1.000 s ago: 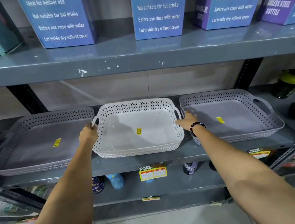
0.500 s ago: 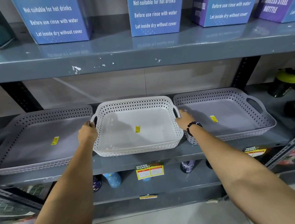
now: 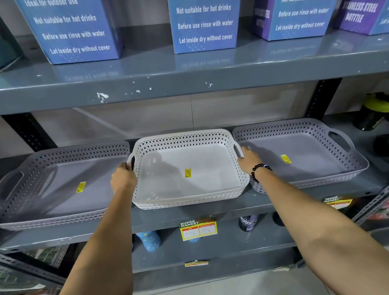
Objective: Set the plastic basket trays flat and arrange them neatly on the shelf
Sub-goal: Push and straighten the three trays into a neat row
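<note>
- Left hand (image 3: 122, 179) and right hand (image 3: 248, 158) are gripping the white tray's (image 3: 188, 171) handles.
- Grey trays (image 3: 305, 155) are crowding both hands — any sideways shove risks knocking them crooked.

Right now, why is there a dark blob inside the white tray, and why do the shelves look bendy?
Head view: the blob in the white tray is a soft shadow; the wide-angle lens bows the shelf edges; the box lettering at the corners is slightly blurred.
</note>
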Demonstrator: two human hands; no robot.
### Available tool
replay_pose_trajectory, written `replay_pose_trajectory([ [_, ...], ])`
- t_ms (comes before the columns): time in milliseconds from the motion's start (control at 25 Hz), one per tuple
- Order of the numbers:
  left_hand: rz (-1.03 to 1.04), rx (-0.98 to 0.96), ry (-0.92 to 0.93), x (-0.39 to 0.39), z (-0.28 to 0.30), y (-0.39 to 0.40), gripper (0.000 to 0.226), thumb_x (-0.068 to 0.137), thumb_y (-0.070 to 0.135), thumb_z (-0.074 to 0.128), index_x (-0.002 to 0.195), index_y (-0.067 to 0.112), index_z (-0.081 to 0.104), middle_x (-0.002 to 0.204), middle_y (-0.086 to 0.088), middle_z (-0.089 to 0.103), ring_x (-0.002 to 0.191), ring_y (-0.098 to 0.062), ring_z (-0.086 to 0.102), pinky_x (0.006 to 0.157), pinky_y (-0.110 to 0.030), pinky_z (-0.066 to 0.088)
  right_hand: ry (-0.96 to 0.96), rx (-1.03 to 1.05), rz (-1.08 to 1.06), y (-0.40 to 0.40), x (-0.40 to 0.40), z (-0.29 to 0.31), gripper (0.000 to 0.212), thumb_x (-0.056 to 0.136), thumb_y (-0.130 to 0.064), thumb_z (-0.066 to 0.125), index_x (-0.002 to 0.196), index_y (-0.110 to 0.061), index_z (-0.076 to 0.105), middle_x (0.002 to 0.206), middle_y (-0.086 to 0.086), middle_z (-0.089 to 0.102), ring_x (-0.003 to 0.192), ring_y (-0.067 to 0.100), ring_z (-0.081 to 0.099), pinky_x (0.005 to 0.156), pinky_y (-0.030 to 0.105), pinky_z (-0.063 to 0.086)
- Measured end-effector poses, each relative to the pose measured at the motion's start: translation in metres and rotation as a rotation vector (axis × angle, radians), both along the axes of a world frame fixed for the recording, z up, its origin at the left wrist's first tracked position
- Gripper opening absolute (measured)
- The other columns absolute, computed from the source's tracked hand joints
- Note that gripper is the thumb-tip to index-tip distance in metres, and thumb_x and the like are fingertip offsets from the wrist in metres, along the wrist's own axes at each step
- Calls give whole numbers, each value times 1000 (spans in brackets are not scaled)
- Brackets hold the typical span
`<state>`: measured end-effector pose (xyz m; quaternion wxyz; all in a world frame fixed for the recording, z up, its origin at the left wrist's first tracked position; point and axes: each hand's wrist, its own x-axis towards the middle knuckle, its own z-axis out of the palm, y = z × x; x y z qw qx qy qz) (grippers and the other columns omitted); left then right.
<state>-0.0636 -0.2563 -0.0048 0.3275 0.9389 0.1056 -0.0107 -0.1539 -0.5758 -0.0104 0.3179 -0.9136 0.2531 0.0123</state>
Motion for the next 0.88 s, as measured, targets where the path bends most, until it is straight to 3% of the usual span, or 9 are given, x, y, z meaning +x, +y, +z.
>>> replay_pose_trajectory([
  [200,27,-3,-6,-1,0,-7,40,103,22,29,120,-2,56,120,-32,59,112,-44,55,90,-45,45,10,-3,-4,-3,2,1,50,96,-3,36,145,-8,28,125,19,59,87,28,58,68,27,43],
  [400,28,1,-11,-3,0,-6,36,102,19,30,121,-1,53,119,-31,60,111,-45,55,88,-45,45,51,14,1,-4,3,2,56,96,-7,38,149,-9,20,117,23,62,79,27,56,53,27,44],
  [560,22,-2,-62,-9,1,-8,41,101,17,35,141,13,40,123,-31,59,114,-46,55,91,-47,46,55,-1,-33,-1,-4,1,72,96,-16,46,152,-12,1,116,21,62,97,35,63,74,35,51],
  [640,12,-6,-67,-8,0,-7,46,100,10,36,145,19,38,123,-30,60,113,-45,56,91,-47,47,60,-12,-14,4,-6,2,74,96,-9,44,152,-13,-4,80,10,54,68,23,58,56,29,48],
  [680,11,-12,-66,-7,0,-7,47,100,7,36,145,21,39,123,-29,60,112,-44,57,91,-46,48,70,-32,-5,4,-6,2,74,96,-6,42,152,-14,-6,69,8,44,56,17,47,46,25,38],
  [760,20,-25,-57,-5,-2,-6,50,99,5,35,146,22,38,125,-28,61,111,-43,58,90,-45,48,91,-79,18,4,-5,3,75,95,-1,40,152,-15,-7,67,15,42,49,13,37,41,24,27],
  [880,31,-25,-64,-7,-2,-7,53,99,3,35,147,25,34,121,-27,63,108,-42,58,86,-45,48,112,-136,65,6,-6,2,78,94,3,38,152,-15,-11,60,6,36,50,15,39,42,26,31],
])
